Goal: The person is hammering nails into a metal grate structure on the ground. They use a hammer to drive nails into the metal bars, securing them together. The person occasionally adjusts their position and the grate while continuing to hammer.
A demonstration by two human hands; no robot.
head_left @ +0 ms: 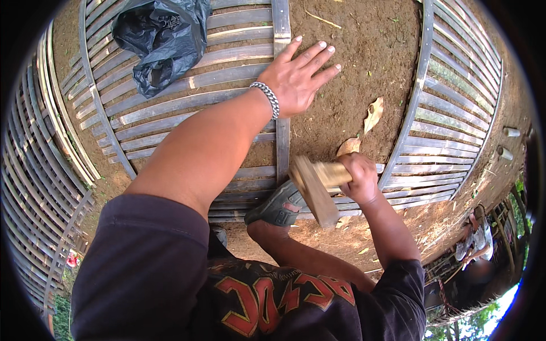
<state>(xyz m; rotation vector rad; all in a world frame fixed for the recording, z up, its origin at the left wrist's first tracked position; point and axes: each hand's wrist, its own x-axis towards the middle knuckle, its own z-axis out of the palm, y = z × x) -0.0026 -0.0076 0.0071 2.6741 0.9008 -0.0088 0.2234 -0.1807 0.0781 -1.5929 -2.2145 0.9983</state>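
My left hand [298,79], a chain bracelet at its wrist, lies with fingers spread over the upright rail [282,136] of a slatted bamboo panel [233,55]. Its fingertips reach over bare brown soil. Lower and to the right, my right hand [359,177] is closed round the handle of a wooden mallet [316,196]. The mallet's block head tilts over my sandalled foot [278,206], which is on the lower slats. Part of the mallet is smeared by motion. I cannot tell whether its head touches anything.
A crumpled black plastic bag [170,34] with small grey pieces in it sits on the panel's slats. Another slatted panel [443,125] lies to the right, a third [34,170] at far left. Dry leaves [373,115] dot the soil. Another person [480,241] is at the right edge.
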